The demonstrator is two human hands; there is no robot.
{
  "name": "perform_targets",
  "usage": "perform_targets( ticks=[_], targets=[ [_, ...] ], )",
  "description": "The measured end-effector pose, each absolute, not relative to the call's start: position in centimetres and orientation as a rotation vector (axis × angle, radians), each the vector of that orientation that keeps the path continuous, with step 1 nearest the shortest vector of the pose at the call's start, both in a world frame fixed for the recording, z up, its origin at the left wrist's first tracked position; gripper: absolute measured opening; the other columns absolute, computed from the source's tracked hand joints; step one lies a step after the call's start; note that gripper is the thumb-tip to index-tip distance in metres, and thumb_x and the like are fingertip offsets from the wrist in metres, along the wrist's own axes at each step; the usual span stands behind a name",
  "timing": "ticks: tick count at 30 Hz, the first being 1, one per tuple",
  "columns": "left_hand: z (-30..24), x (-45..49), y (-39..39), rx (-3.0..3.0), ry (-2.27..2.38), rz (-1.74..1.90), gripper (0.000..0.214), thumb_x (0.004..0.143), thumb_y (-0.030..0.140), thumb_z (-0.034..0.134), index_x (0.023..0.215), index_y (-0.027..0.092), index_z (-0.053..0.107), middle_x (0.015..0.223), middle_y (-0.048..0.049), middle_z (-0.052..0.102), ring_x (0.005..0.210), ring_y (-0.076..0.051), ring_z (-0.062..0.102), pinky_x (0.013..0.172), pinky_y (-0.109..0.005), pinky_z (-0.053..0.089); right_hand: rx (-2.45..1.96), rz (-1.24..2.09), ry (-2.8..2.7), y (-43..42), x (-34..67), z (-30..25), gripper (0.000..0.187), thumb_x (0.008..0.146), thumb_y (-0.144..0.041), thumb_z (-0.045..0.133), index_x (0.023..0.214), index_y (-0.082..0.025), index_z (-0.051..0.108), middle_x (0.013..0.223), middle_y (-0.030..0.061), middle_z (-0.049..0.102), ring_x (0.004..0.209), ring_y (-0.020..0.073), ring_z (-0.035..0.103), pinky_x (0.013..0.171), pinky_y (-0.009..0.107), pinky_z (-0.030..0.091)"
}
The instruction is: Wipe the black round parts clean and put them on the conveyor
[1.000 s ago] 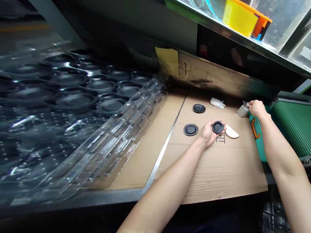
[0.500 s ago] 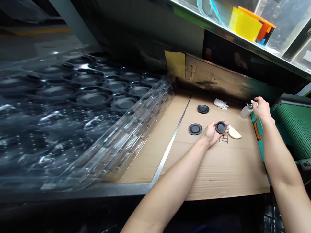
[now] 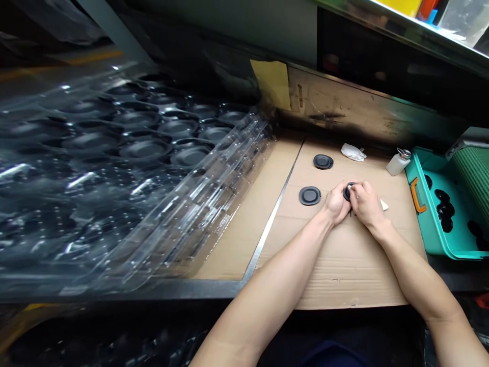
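My left hand (image 3: 336, 205) holds a small round black disc-shaped part (image 3: 346, 192), tilted up above the cardboard. My right hand (image 3: 364, 202) is pressed against that part with its fingers pinched together. A small white bit shows at the right fingertips, probably a wad of cloth or cotton; most of it is hidden. Two similar black parts lie flat to the left, one nearer (image 3: 309, 195) and one farther back (image 3: 323, 161). A cream-coloured piece (image 3: 384, 205) peeks out from behind my right hand.
A white pump bottle (image 3: 398, 163) and a crumpled white packet (image 3: 353, 152) stand toward the back. At right is a teal bin (image 3: 430, 229) with several black parts. Clear plastic trays (image 3: 191, 219) fill the left, holding rows of black parts.
My right hand has moved left from the bottle to the black part in my left hand. The part is now tilted. The view has shifted, showing more of the teal bin.
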State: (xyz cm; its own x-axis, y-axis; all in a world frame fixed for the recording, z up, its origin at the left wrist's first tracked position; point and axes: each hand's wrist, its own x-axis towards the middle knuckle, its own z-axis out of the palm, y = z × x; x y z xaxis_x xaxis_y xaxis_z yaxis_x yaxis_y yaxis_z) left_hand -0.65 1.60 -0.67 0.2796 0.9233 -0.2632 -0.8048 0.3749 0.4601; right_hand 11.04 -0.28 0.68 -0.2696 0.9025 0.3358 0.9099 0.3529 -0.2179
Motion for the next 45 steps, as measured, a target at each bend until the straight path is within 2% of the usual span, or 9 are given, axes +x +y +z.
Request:
perform_targets(
  ticks=[4, 14, 20, 23, 28, 30, 33, 39, 45],
  targets=[
    [-0.8, -0.4, 1.5, 0.284, 0.514, 1.178, 0.025, 0.091, 0.016, 0.05, 0.085, 0.012, 0.074, 0.087, -0.0086, 0.076, 0.097, -0.021, 0.072, 0.094, -0.031, 0.055, -1.626, 0.011, -2.211, -0.2, 10.9, 0.8, 0.024, 0.104, -0.027, 0.046, 0.108, -0.02, 0.069, 0.11, 0.011, 0.065, 0.094, 0.0227, 0.063, 0.083, 0.032, 0.05],
    [-0.8, -0.2, 1.2, 0.353, 0.521, 1.193, 0.02, 0.089, 0.016, 0.053, 0.084, 0.013, 0.072, 0.088, -0.0073, 0.076, 0.105, -0.022, 0.072, 0.099, -0.031, 0.054, -1.539, 0.139, -2.206, 0.5, 11.2, 0.9, 0.022, 0.102, -0.024, 0.049, 0.102, -0.022, 0.071, 0.113, 0.0094, 0.068, 0.102, 0.0219, 0.065, 0.092, 0.032, 0.051],
    [-1.3, -0.4, 1.4, 0.352, 0.514, 1.205, 0.022, 0.091, 0.016, 0.051, 0.085, 0.014, 0.072, 0.091, -0.0073, 0.076, 0.105, -0.02, 0.071, 0.102, -0.031, 0.052, -1.488, 0.157, -2.265, 0.5, 11.1, 1.1, 0.025, 0.102, -0.022, 0.049, 0.103, -0.02, 0.073, 0.111, 0.0098, 0.069, 0.098, 0.0207, 0.065, 0.089, 0.03, 0.05],
    [-1.4, -0.7, 1.4, 0.339, 0.562, 1.18, 0.026, 0.093, 0.016, 0.049, 0.087, 0.012, 0.074, 0.09, -0.0081, 0.076, 0.099, -0.019, 0.072, 0.1, -0.029, 0.052, -1.406, 0.205, -2.43, 0.1, 11.6, 1.7, 0.023, 0.101, -0.019, 0.051, 0.098, -0.019, 0.074, 0.11, 0.009, 0.07, 0.097, 0.0199, 0.065, 0.087, 0.029, 0.049],
    [-1.1, -0.7, 1.2, 0.347, 0.61, 1.135, 0.033, 0.099, 0.018, 0.042, 0.091, 0.011, 0.074, 0.086, -0.008, 0.075, 0.083, -0.017, 0.07, 0.088, -0.031, 0.057, -1.637, 0.106, -2.407, 0.1, 12.3, 2.2, 0.026, 0.102, -0.022, 0.049, 0.099, -0.018, 0.075, 0.109, 0.0103, 0.07, 0.094, 0.0222, 0.065, 0.081, 0.031, 0.048],
    [-1.0, -0.6, 1.2, 0.347, 0.591, 1.148, 0.032, 0.099, 0.017, 0.043, 0.087, 0.012, 0.072, 0.083, -0.007, 0.073, 0.083, -0.017, 0.07, 0.088, -0.03, 0.057, -1.636, 0.057, -2.342, 0.4, 12.1, 1.9, 0.027, 0.104, -0.022, 0.047, 0.104, -0.019, 0.074, 0.111, 0.0109, 0.07, 0.1, 0.0231, 0.064, 0.082, 0.031, 0.049],
    [-0.9, -0.6, 1.0, 0.338, 0.552, 1.163, 0.034, 0.099, 0.016, 0.042, 0.079, 0.013, 0.069, 0.08, -0.0072, 0.072, 0.088, -0.018, 0.071, 0.091, -0.029, 0.056, -1.45, 0.159, -2.418, 0.7, 12.0, 1.5, 0.024, 0.103, -0.023, 0.05, 0.101, -0.021, 0.074, 0.111, 0.0072, 0.07, 0.101, 0.0201, 0.063, 0.087, 0.028, 0.049],
    [-0.7, -0.5, 1.0, 0.341, 0.617, 1.15, 0.035, 0.099, 0.016, 0.04, 0.089, 0.01, 0.074, 0.088, -0.01, 0.075, 0.093, -0.019, 0.072, 0.092, -0.03, 0.056, -1.503, 0.125, -2.37, 0.2, 12.6, 1.2, 0.024, 0.102, -0.022, 0.05, 0.1, -0.022, 0.074, 0.111, 0.008, 0.07, 0.103, 0.0209, 0.063, 0.092, 0.03, 0.049],
    [-1.0, -0.5, 0.9, 0.333, 0.641, 1.17, 0.03, 0.097, 0.017, 0.045, 0.09, 0.011, 0.074, 0.088, -0.0087, 0.075, 0.089, -0.018, 0.072, 0.092, -0.03, 0.055, -1.544, 0.109, -2.39, -0.5, 12.3, 1.0, 0.024, 0.102, -0.022, 0.05, 0.098, -0.02, 0.074, 0.109, 0.0087, 0.07, 0.098, 0.0214, 0.063, 0.085, 0.031, 0.049]
  ],
)
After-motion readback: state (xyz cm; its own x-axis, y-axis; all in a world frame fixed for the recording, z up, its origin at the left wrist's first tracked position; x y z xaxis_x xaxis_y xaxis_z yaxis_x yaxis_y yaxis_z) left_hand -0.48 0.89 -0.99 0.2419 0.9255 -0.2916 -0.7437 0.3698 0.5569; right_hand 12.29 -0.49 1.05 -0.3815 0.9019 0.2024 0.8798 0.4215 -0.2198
